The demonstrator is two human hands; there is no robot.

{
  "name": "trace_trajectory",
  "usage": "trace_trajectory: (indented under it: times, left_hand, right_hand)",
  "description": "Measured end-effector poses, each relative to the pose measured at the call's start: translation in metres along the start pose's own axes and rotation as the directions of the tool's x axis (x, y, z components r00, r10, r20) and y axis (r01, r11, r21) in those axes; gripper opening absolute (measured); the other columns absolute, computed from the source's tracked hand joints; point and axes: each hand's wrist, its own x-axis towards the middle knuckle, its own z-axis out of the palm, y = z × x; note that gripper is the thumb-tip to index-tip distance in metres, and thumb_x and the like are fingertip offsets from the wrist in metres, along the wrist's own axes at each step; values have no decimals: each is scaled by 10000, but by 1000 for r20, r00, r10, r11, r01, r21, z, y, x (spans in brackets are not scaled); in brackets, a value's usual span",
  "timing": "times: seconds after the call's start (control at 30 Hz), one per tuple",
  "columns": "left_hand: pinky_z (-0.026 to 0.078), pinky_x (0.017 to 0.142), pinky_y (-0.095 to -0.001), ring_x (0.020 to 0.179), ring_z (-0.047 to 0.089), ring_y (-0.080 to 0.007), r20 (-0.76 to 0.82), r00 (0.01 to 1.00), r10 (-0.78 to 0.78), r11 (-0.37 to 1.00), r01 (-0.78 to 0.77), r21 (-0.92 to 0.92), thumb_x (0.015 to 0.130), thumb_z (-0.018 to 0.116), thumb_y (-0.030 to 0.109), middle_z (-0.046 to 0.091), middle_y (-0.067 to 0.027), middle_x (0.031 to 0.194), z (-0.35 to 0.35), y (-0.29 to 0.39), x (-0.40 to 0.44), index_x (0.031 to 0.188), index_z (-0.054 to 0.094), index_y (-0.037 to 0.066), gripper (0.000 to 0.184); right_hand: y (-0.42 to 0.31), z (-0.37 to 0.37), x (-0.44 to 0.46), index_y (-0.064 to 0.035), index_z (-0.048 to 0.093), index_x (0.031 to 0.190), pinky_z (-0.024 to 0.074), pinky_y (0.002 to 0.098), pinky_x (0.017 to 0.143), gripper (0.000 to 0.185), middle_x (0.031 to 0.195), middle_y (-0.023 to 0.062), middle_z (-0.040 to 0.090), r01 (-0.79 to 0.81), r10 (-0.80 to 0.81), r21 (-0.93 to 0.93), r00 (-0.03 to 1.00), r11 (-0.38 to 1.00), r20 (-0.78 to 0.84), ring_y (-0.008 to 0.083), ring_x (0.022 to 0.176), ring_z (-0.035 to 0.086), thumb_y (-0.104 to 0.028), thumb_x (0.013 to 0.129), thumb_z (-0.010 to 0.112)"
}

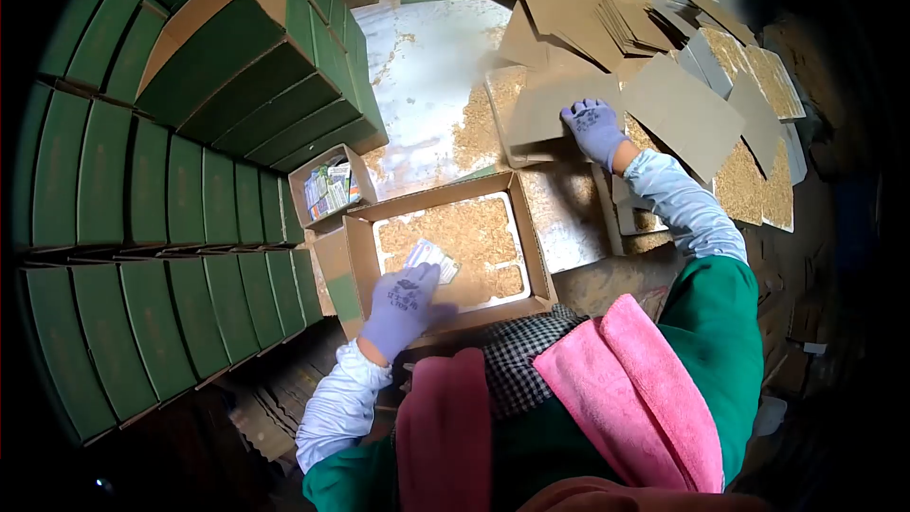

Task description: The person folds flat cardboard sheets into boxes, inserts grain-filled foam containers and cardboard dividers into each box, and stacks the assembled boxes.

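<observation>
My left hand (400,308), in a lavender glove, is over the near left side of an open cardboard box (354,264). Its fingers are closed on a small printed leaflet (434,260). Beneath the leaflet, a white tray (515,228) filled with a tan, crumbly material (464,228) sits inside the box. My right hand (596,133), gloved alike, reaches out to the right, its fingers curled on the edge of a flat cardboard sheet (550,112). That sheet lies over another filled tray.
Green boxes (152,318) are stacked along the left. A small carton of printed leaflets (330,188) stands beside the open box. More cardboard sheets (588,14) and filled white trays (779,171) are piled at the right. Crumbs are scattered on the white work surface (427,57).
</observation>
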Motion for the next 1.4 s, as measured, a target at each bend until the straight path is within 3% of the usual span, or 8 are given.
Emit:
trace_trajectory:
  times: [0.27, 0.6, 0.73, 0.8, 0.93, 1.07, 1.13, 1.4]
  left_hand:
    - [413, 1036, -378, 1217, 554, -272, -797, 384, -467, 792, -219, -570, 1014, 481, 187, 589, -186, 1306, -52, -25, -35, 1334, 529, -56, 405]
    - [359, 1087, -439, 1177, 554, -309, 9, 989, 147, 883, -135, 449, 897, 580, 369, 580, -137, 1311, 15, -55, -15, 1267, 588, 76, 472]
    - [293, 1158, -444, 1331, 455, -322, -415, 910, 3, 976, -93, -197, 845, 652, 202, 499, -136, 1428, -46, -76, -54, 1404, 470, 38, 611]
    - [257, 1179, -435, 1420, 348, -294, -247, 858, -451, 428, -35, -903, 850, 686, 198, 357, -158, 1537, -24, -93, -70, 1514, 308, 34, 782]
    - [385, 1050, -305, 1215, 482, -170, -102, 918, -382, 176, -36, -984, 834, 778, 290, 478, -123, 1358, 26, -49, -18, 1468, 299, -24, 854]
    - [437, 1037, -333, 1234, 527, -248, -111, 846, -522, 433, 151, -888, 774, 835, 324, 489, -172, 1399, 116, -98, 2, 1461, 332, -7, 913]
    - [466, 1006, -333, 1176, 576, -248, -67, 876, -478, 370, 132, -920, 758, 847, 347, 519, -170, 1376, 89, -102, -5, 1458, 362, -2, 920]
    - [535, 849, -285, 987, 636, -170, -421, 895, -146, 532, -288, -796, 785, 821, 368, 578, -136, 1260, -25, -105, 42, 1450, 398, -16, 877]
  right_hand:
    - [-162, -159, -128, -183, 537, 1309, 517, 361, 745, 434, 1063, 86, 563, 513, -417, 138, 803, 847, -425, 256, 925, 599, -128, 878, 516]
    - [-194, -98, -117, -116, 621, 1252, 463, 433, 942, 404, 1189, 181, 598, 684, -743, 509, 658, 522, -122, 366, 1110, 575, -372, 949, 544]
    - [-118, -162, -146, -102, 556, 1371, 524, 379, 853, 566, 1136, 167, 636, 194, -186, 914, 973, 355, -134, 282, 965, 663, -456, 930, 594]
    - [-100, -135, -139, -75, 527, 1394, 542, 366, 788, 626, 1137, 184, 628, 12, 97, 800, 991, 600, -87, 268, 890, 677, -464, 912, 619]
    - [-185, -86, -103, -88, 546, 1364, 430, 392, 969, 699, 1147, 152, 575, 391, -427, 550, 902, 738, -68, 304, 1073, 542, -441, 798, 756]
    - [-162, -12, -99, -13, 322, 1473, 305, 425, 1122, 942, 1379, 237, 457, 38, 200, 577, 918, 816, -343, 356, 1317, 411, -487, 784, 754]
    - [-173, -15, -92, 44, 226, 1503, 236, 404, 1169, 1040, 1490, 245, 347, 32, -164, 999, 986, 10, -30, 328, 1391, 324, -467, 781, 774]
    - [-137, -79, -96, -87, 447, 1395, 571, 343, 847, 663, 1041, 91, 634, 38, 158, 610, 977, -792, 145, 216, 922, 669, -50, 771, 667]
